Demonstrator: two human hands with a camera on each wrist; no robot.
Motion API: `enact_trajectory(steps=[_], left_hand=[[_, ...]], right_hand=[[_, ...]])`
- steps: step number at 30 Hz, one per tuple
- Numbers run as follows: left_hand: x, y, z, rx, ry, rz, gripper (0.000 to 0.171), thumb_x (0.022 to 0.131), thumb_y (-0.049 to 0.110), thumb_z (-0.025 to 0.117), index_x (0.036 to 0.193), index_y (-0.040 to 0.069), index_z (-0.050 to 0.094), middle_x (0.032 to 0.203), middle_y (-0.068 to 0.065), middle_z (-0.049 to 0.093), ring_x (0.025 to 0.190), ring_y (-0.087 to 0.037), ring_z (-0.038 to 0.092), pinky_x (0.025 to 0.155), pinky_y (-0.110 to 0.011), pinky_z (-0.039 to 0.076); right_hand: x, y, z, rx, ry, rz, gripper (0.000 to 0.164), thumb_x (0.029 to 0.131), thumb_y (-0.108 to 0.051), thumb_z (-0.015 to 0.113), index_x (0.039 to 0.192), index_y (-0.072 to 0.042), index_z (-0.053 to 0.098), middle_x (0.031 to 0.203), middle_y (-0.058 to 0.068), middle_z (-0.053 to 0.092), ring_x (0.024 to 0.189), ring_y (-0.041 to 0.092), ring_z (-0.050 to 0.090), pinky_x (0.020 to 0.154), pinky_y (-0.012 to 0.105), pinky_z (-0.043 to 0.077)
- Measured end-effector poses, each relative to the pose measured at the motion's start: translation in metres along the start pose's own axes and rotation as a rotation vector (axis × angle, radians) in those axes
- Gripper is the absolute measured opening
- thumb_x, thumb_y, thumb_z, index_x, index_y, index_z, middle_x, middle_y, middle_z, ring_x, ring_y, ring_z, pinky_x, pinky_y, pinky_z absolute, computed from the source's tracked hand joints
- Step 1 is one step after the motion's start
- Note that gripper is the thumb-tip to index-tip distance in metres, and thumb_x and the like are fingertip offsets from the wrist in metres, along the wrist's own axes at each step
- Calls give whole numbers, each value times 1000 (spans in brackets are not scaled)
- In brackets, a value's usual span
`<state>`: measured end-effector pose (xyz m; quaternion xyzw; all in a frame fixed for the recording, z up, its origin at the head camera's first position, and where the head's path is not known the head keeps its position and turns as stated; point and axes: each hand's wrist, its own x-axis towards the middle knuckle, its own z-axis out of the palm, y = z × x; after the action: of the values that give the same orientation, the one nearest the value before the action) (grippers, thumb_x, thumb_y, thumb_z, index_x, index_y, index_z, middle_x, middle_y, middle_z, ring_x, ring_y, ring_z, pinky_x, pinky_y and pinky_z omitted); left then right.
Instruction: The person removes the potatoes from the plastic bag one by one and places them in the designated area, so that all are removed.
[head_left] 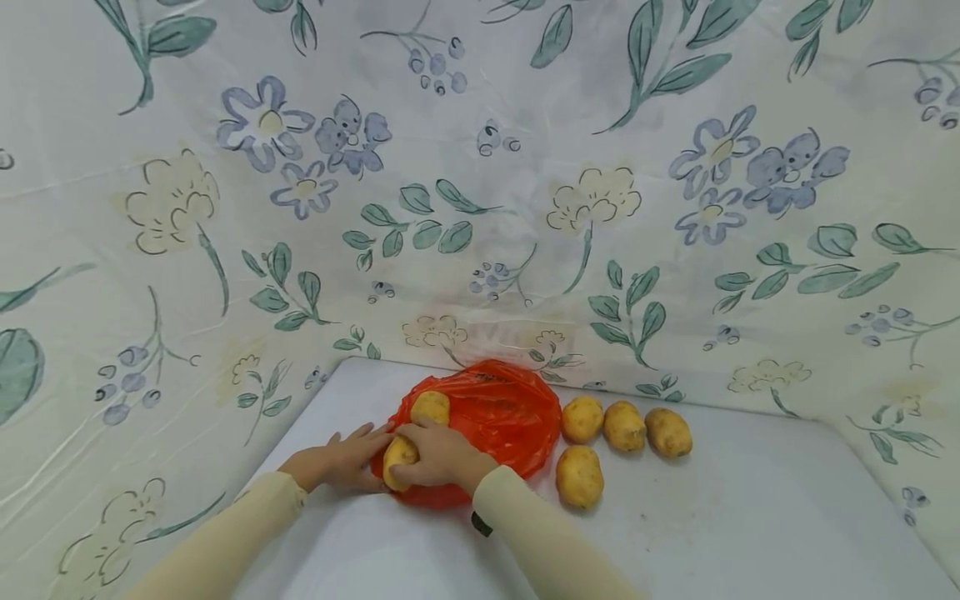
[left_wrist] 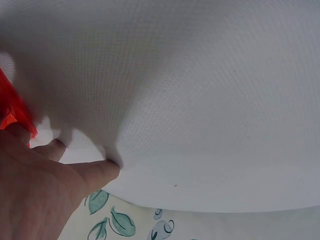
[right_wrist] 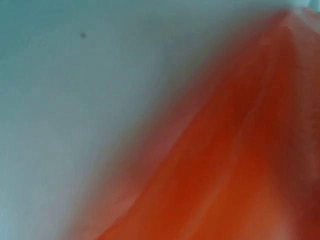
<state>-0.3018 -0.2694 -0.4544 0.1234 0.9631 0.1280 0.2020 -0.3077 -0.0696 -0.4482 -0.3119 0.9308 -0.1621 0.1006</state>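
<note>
A red plastic bag lies spread on the white table, its mouth facing up. My right hand grips a yellow potato at the bag's left side. Just beyond that hand, another potato sits on the red plastic. My left hand rests at the bag's left edge, fingers extended and spread. In the left wrist view its fingertips touch the tabletop, and one finger meets the red plastic. Blurred red plastic fills much of the right wrist view, where the right hand cannot be made out.
Right of the bag, three potatoes stand in a row: one beside it, a middle one and a browner one. Another potato lies nearer me. A floral sheet hangs behind the white table.
</note>
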Motion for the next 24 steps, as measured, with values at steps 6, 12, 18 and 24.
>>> enact_trajectory(steps=[6, 12, 18, 24], left_hand=[[-1, 2, -1, -14, -6, -4, 88, 79, 47, 79, 151, 16, 38, 162, -13, 27, 148, -48, 12, 109, -79, 6], [-2, 1, 0, -33, -11, -10, 90, 78, 46, 80, 153, 21, 36, 163, -12, 26, 149, -47, 12, 110, -78, 6], [1, 0, 0, -26, -15, -13, 93, 79, 47, 79, 154, 17, 34, 164, -12, 24, 150, -46, 10, 111, -77, 5], [-1, -1, 0, -32, -4, -7, 91, 79, 46, 79, 153, 20, 35, 164, -11, 24, 149, -47, 10, 110, -78, 4]], right_hand=[[-2, 2, -1, 187, -35, 47, 67, 78, -48, 64, 142, -36, 49, 138, -11, 52, 113, 11, 50, 91, 39, 52], [-3, 0, 0, 252, -59, 20, 65, 78, -41, 62, 142, -34, 50, 123, -11, 56, 106, 10, 49, 86, 36, 51], [-4, -1, 3, 257, -88, 9, 64, 81, -41, 64, 143, -40, 47, 121, -8, 55, 107, 10, 47, 84, 35, 50], [-3, 1, 5, 321, -132, -10, 56, 83, -39, 66, 137, -40, 50, 126, -9, 55, 112, 12, 45, 89, 40, 49]])
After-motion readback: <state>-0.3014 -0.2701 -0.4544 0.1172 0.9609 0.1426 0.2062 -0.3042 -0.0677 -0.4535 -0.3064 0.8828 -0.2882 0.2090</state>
